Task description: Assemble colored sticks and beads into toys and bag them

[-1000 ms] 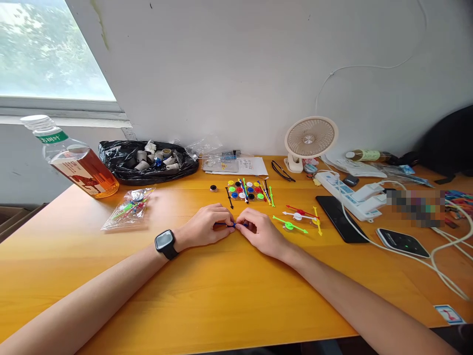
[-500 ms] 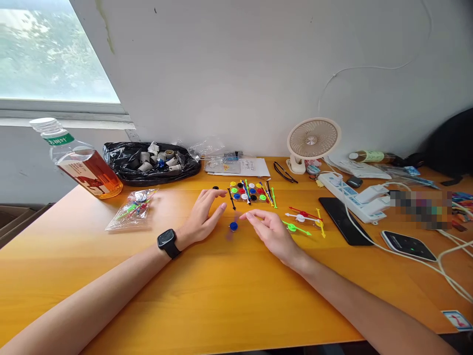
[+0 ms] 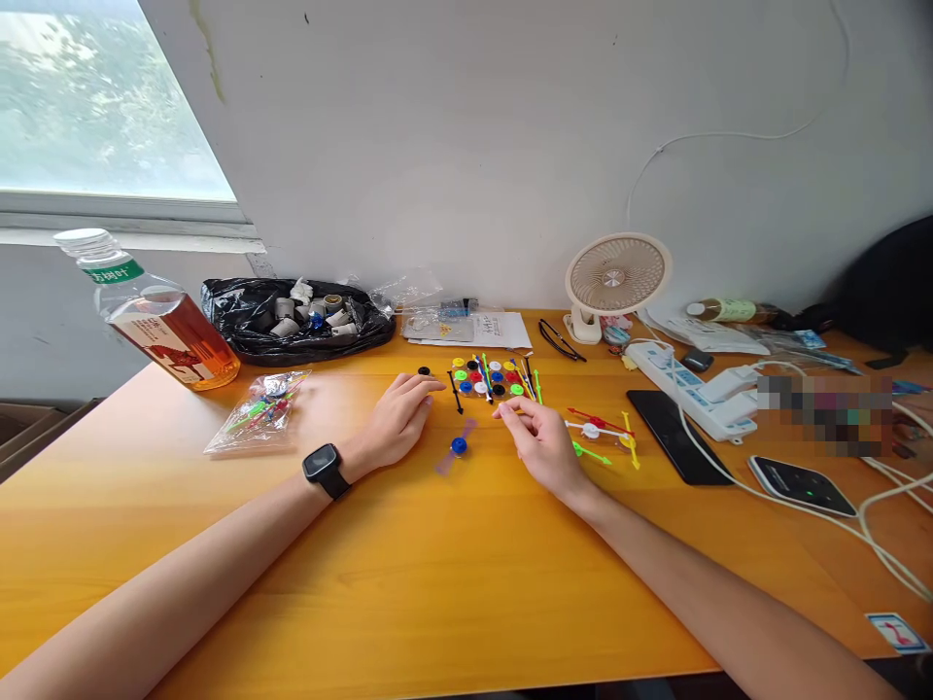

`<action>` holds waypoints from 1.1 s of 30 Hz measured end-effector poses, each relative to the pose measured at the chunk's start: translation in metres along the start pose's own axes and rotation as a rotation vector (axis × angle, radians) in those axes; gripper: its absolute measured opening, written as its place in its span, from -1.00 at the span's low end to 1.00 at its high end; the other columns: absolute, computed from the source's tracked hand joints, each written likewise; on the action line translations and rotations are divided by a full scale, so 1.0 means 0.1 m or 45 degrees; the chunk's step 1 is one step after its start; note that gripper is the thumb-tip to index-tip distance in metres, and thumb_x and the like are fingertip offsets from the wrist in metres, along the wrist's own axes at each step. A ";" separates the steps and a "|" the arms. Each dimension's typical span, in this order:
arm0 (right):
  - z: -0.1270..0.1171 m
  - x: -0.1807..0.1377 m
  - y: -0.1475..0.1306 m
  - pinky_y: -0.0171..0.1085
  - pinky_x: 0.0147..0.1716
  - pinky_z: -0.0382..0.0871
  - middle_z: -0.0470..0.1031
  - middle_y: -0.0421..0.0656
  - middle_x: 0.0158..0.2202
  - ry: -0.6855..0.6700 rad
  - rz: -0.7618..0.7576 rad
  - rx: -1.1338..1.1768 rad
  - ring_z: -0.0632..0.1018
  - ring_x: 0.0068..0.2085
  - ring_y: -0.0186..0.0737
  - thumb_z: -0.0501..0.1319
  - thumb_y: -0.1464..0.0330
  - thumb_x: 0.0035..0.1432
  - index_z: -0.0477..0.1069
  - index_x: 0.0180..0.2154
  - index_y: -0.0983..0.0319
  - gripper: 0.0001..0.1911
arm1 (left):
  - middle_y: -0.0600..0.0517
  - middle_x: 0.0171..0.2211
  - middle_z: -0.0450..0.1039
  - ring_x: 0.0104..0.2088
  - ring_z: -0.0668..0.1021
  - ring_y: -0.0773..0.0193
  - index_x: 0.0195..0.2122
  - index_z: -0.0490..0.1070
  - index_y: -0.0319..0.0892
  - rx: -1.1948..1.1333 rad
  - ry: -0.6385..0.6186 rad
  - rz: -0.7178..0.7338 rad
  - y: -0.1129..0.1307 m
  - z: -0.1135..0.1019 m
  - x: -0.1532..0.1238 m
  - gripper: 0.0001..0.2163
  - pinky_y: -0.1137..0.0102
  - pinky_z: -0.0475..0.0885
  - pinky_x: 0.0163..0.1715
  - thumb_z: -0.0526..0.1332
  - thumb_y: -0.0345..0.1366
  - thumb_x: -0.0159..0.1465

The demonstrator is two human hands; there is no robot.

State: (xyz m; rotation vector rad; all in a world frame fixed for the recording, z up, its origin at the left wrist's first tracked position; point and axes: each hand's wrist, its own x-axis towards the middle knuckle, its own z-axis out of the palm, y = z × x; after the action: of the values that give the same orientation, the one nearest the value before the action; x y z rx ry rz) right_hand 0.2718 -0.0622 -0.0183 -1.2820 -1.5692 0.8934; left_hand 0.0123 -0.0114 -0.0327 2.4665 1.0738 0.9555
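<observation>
A blue arrow spinner (image 3: 458,445) sits on the table between my hands, its arrow smeared by turning. My left hand (image 3: 399,413) lies left of it, open, with the fingers stretched forward on the tabletop and nothing held. To the spinner's right is my right hand (image 3: 543,437), apart from it, with loosely bent fingers and nothing visible in them. Just beyond, round coloured bases (image 3: 479,387) stand in rows with loose arrows around them. A black arrow (image 3: 455,393) lies between that group and my left hand. Assembled spinners, including a white one (image 3: 592,431), lie beside my right hand.
At left are a tea bottle (image 3: 164,326), a clear bag of spinner parts (image 3: 259,413) and a black plastic bag (image 3: 240,331). A fan (image 3: 618,277) stands at the wall. Rightward lie a black phone (image 3: 677,437), a power strip (image 3: 685,394) and white cables.
My right hand has drawn back from the blue spinner, up and to the right, its fingers bending more. The spinner's arrow keeps turning. My left hand's thumb has moved closer to its fingers.
</observation>
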 end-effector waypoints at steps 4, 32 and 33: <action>0.03 0.00 0.05 -0.29 -0.60 0.01 0.20 -0.29 -0.60 -0.018 -0.008 -0.015 0.24 -0.60 -0.33 0.18 -0.07 0.37 0.48 -0.30 0.22 -0.51 | -0.11 0.22 0.44 0.12 0.43 -0.01 0.35 0.39 -0.03 0.135 -0.130 0.066 -0.08 -0.01 0.04 -0.58 0.03 0.40 0.23 -0.05 -0.32 0.56; 0.09 -0.09 0.11 -0.26 -0.47 0.10 0.41 -0.21 -0.49 -0.124 -0.155 -0.225 0.31 -0.48 -0.27 0.12 0.01 0.47 0.53 -0.32 0.21 -0.52 | -0.05 -0.17 0.54 -0.13 0.53 0.07 -0.18 0.42 -0.08 0.116 -0.087 -0.004 -0.15 -0.05 0.10 -0.92 0.17 0.47 -0.06 0.14 -0.31 0.44; 0.09 -0.09 0.10 -0.26 -0.47 0.09 0.39 -0.21 -0.49 -0.126 -0.156 -0.224 0.29 -0.48 -0.28 0.12 0.01 0.47 0.53 -0.32 0.21 -0.52 | -0.04 -0.16 0.55 -0.12 0.54 0.07 -0.15 0.43 -0.08 0.096 -0.081 -0.009 -0.17 -0.05 0.09 -0.92 0.18 0.48 -0.06 0.15 -0.35 0.41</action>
State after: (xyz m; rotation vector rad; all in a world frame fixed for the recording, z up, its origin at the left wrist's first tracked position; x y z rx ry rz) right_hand 0.2673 -0.0686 -0.0327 -1.2632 -1.8172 0.7654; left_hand 0.0047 0.0068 -0.0333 2.5334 1.1165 0.8436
